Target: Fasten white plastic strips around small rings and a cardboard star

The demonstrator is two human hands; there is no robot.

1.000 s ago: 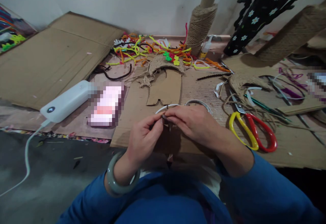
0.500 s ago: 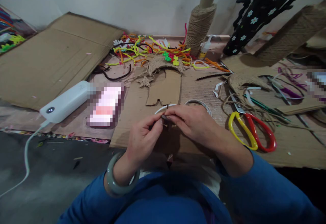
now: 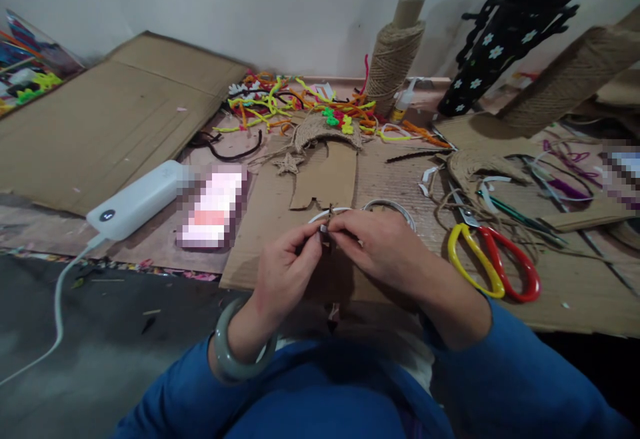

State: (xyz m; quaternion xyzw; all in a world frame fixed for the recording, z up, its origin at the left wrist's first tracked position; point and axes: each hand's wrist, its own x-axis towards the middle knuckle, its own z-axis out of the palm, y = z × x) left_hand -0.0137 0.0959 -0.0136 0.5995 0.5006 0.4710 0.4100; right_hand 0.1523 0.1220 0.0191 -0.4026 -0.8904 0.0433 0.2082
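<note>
My left hand (image 3: pixel 287 269) and my right hand (image 3: pixel 375 242) meet over the cardboard at the near edge, fingertips pinched together. Between them is a small dark strip (image 3: pixel 331 212), with a whitish bit beside it; fingers hide most of it. Partly behind the hands lie a white ring (image 3: pixel 316 214) and a grey-white ring (image 3: pixel 406 212), perhaps tape rolls. Just beyond them is a cut cardboard piece (image 3: pixel 327 176). A twine-covered crescent (image 3: pixel 313 132) with small green, red and yellow flowers rests at its far end, a twine star (image 3: pixel 289 163) beside it.
Scissors (image 3: pixel 477 256) with yellow and red handles lie at right, near a second twine crescent (image 3: pixel 470 169). Colourful pipe cleaners (image 3: pixel 270 106), a twine cone (image 3: pixel 397 56) and a small glue bottle (image 3: pixel 401 104) are at the back. A phone (image 3: pixel 213 206) and white power bank (image 3: pixel 137 200) are left.
The view has tilted slightly, so everything sits a little lower. Both hands stay pinched together, with the fingertips shifted slightly and a bit more of the dark strip and whitish bit showing.
</note>
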